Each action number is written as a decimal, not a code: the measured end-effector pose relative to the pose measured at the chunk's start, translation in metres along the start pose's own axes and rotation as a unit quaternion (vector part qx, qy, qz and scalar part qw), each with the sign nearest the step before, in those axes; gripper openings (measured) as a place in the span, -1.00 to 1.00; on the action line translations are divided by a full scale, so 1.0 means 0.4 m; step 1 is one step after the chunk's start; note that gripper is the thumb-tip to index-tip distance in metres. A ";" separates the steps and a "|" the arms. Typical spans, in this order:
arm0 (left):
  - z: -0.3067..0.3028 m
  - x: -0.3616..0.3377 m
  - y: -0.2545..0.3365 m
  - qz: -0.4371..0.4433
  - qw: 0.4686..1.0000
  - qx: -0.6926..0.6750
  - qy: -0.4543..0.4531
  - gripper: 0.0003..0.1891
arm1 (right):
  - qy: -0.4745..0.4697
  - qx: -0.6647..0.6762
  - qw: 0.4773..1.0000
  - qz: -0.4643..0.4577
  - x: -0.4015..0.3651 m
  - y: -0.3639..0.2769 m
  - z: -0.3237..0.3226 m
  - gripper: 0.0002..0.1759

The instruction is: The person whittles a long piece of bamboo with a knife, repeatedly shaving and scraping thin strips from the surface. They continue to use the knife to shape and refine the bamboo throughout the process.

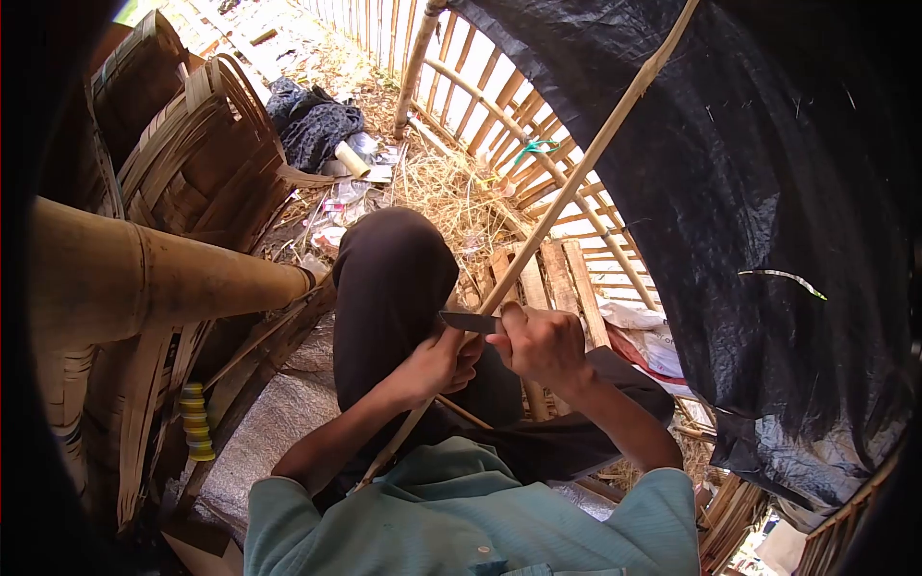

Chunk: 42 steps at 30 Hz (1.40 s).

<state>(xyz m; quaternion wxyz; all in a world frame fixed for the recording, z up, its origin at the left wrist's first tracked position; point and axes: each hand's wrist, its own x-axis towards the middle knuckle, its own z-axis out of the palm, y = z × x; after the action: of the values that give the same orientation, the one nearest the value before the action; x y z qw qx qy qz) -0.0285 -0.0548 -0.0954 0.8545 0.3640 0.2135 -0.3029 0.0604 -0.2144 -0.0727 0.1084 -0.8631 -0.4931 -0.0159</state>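
The right hand [545, 344] grips a knife [469, 323], blade crosswise at the bamboo strip [574, 181]. The left hand [434, 367] closes around the strip below, apparently to steady it; exact blade contact is unclear. The strip slants upward from the torso [461, 523].

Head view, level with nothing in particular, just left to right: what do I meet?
Yellow ringed stack → pale tube → left hand → right hand → white-and-red sacking → thin pale strip on the black sheet.
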 end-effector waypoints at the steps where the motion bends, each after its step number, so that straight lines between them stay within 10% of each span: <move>1: -0.002 0.001 0.000 0.002 1.000 0.008 0.007 -0.53 | 0.003 -0.007 1.000 -0.003 0.005 0.002 0.002 -0.52; 6: 0.014 -0.006 -0.007 0.050 0.997 0.065 -0.001 -0.55 | 0.081 -0.103 0.970 0.206 0.109 0.140 -0.078 -0.63; 24: 0.009 -0.013 0.012 0.016 1.000 0.001 -0.006 -0.58 | 0.005 -0.019 0.999 -0.036 0.036 0.051 -0.054 -0.50; 34: 0.015 -0.002 -0.012 0.053 0.997 0.049 0.024 -0.59 | 0.096 -0.120 0.957 0.247 0.291 0.355 -0.241 -0.52; 42: -0.005 -0.011 -0.016 0.044 0.999 0.014 0.011 -0.62 | 0.047 -0.101 0.964 0.240 0.257 0.341 -0.293 -0.52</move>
<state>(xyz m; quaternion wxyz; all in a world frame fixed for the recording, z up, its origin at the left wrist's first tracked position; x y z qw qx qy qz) -0.0365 -0.0554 -0.0971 0.8594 0.3881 0.2027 -0.2639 0.2393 -0.2179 0.0321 0.0439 -0.9607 -0.2620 -0.0798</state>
